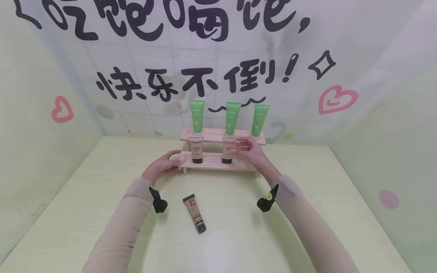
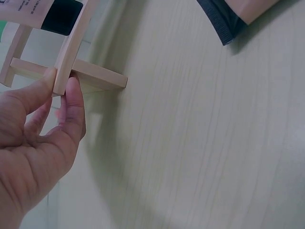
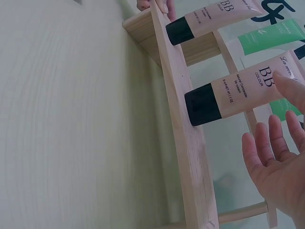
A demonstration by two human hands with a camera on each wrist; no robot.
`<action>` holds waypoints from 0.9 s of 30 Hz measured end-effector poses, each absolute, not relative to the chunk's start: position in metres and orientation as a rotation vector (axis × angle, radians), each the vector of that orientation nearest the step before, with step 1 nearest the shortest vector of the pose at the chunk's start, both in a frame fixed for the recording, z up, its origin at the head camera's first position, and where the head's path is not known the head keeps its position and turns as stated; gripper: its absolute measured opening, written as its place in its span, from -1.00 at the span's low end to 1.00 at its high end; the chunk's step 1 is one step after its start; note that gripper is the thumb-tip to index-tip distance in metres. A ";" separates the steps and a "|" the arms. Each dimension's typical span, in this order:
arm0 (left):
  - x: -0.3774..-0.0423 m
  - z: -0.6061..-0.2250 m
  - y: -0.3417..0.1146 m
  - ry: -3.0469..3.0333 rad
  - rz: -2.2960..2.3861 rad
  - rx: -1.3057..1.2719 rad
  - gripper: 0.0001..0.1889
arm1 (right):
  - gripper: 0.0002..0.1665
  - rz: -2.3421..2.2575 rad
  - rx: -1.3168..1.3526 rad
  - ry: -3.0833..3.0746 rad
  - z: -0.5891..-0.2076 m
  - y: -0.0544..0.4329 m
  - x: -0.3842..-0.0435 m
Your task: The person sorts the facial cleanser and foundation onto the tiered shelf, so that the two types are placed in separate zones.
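Observation:
A two-tier wooden stand bears two pink BB cream tubes upright on its lower step, the left one and the right one. My left hand pinches the left end of the lower step, thumb above and fingers below. Beside the right BB cream tube is my right hand. Its thumb lies over the front of that tube, while the other fingers are spread apart at its side. Three green tubes, such as the middle one, stand on the upper step.
A brown tube with a dark cap lies on the pale wood-grain table, in front of the stand. Printed walls with black writing and pink hearts rise behind and on both sides. Each wrist wears a small black camera.

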State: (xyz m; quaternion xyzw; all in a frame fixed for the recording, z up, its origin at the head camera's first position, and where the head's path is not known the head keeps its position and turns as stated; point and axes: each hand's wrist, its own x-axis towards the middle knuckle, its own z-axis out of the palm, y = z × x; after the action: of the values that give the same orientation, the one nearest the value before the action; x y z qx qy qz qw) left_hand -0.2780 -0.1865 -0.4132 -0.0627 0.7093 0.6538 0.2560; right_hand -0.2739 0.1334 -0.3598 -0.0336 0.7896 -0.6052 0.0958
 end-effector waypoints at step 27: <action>-0.278 -0.414 -0.187 1.923 1.775 -0.159 -0.30 | -0.55 -1.528 -0.266 2.179 -0.383 0.105 -0.240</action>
State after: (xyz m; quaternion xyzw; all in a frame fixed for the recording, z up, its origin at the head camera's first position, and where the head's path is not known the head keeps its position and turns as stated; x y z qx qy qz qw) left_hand -0.2785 -0.1872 -0.4142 -0.0585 0.7089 0.6542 0.2571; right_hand -0.2402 0.1047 -0.3831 -0.0968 0.7925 -0.5559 0.2315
